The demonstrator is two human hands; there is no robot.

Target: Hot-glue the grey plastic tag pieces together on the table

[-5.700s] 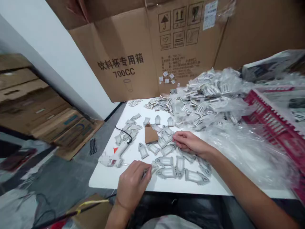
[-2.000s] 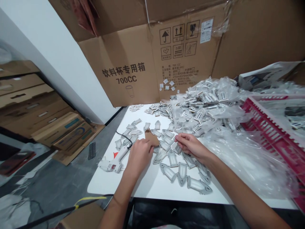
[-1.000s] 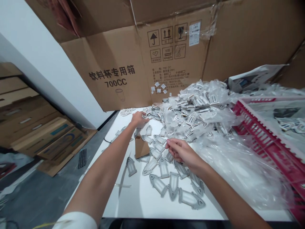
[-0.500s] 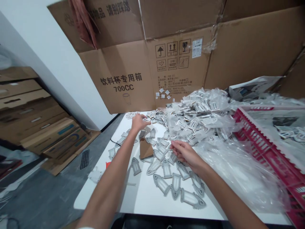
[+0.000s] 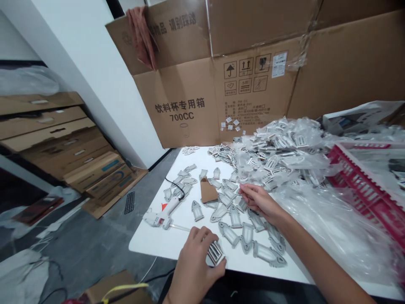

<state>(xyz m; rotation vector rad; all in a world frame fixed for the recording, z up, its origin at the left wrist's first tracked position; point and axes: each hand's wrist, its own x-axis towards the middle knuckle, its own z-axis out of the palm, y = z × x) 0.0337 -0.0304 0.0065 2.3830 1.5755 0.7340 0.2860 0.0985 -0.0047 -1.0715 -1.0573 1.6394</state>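
My left hand [image 5: 195, 258] is at the near edge of the white table [image 5: 158, 240], fingers curled round a small stack of white slotted plastic pieces [image 5: 215, 254]. My right hand [image 5: 257, 198] rests over several grey house-shaped tags [image 5: 234, 230] laid out flat on the table. Its fingers are pinched together on one of the tags. A brown cardboard scrap [image 5: 208, 191] lies among the tags. A white glue gun [image 5: 163, 215] with a black cord lies left of the tags, a short way from my left hand.
A heap of bagged white pieces [image 5: 278, 147] fills the table's far side, with loose clear plastic [image 5: 332, 223] spreading to the right. A red crate [image 5: 363, 185] stands at the right edge. Large cardboard boxes [image 5: 190, 105] stand behind. Flattened cartons [image 5: 79, 156] lie on the floor at left.
My left hand has come back from the far pile to the near table edge and now holds white slotted pieces. My right hand stays on the grey tags.
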